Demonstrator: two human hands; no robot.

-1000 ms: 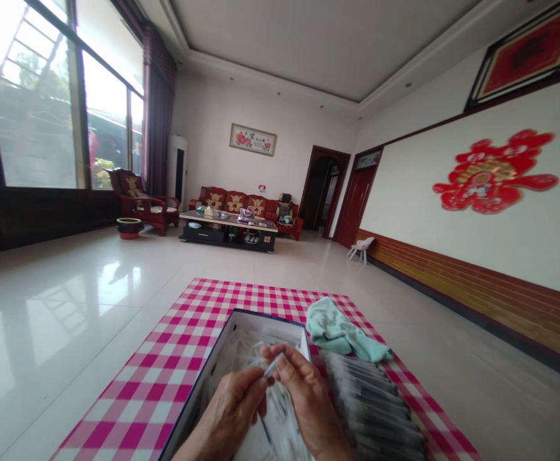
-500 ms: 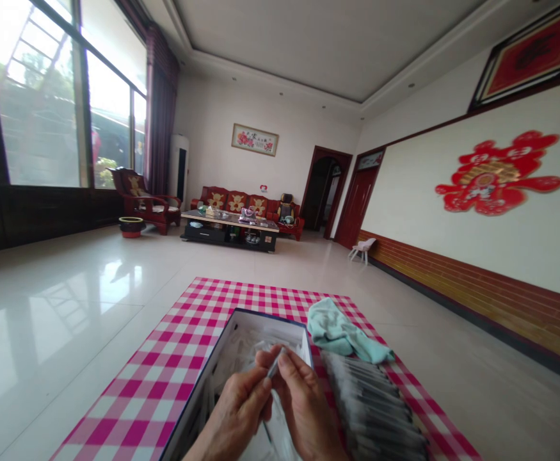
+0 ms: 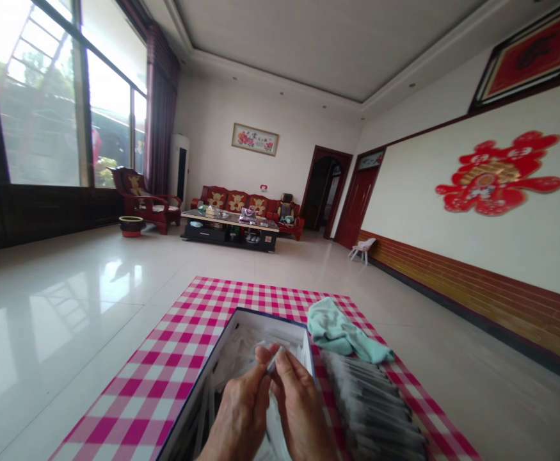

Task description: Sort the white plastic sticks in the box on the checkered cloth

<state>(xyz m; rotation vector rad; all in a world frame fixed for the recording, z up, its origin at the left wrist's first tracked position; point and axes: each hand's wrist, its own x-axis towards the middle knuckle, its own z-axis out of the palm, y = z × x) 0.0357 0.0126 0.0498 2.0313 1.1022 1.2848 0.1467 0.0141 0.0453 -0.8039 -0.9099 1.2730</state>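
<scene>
My left hand [image 3: 241, 406] and my right hand [image 3: 303, 403] meet over an open box [image 3: 271, 313] with a white inside and a dark blue rim. Thumbs and fingertips of both are pinched together on a thin, pale, pen-like piece [image 3: 272, 366]. Most of that piece is hidden by the fingers, and I cannot make out its exact kind. Beneath the hands, the box holds many slim, whitish, see-through pieces [image 3: 246, 346]. Just right of the box lies a row of dark slender sticks in clear covering [image 3: 373, 403], blurred at this edge of the view.
A crumpled mint-green cloth [image 3: 332, 326] lies beyond the row of sticks. Everything rests on a table with a pink-and-white checked cover [image 3: 145, 378]. Farther off stand a low coffee table [image 3: 229, 230], a red wooden sofa [image 3: 236, 198] and a small chair [image 3: 362, 250].
My left hand has turned, its thumb drawing in closer to the fingers. Less of the pale piece shows between the hands. The right hand has barely shifted.
</scene>
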